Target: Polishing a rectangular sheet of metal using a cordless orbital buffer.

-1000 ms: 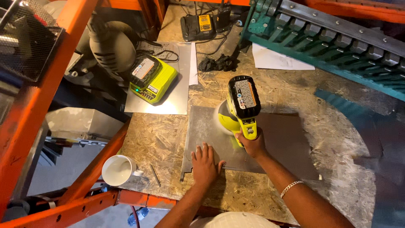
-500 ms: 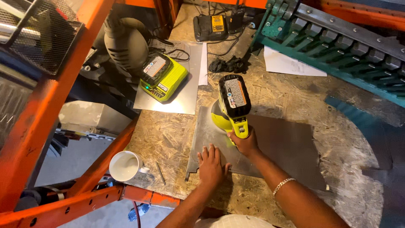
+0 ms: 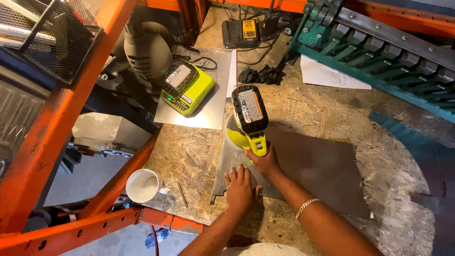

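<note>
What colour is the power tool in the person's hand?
The cordless sander is bright yellow-green with a black battery on top, seen in the head view.

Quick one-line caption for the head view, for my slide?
Right hand runs a yellow cordless sander over a metal sheet while left hand presses it flat.

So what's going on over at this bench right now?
A person is running a yellow-green cordless power tool over a flat metal sheet on a chipboard workbench. The right hand grips the tool's handle, while the left hand lies flat on the sheet's near edge. A battery charger sits on a second sheet behind, and a white mug stands at the bench corner.
</note>
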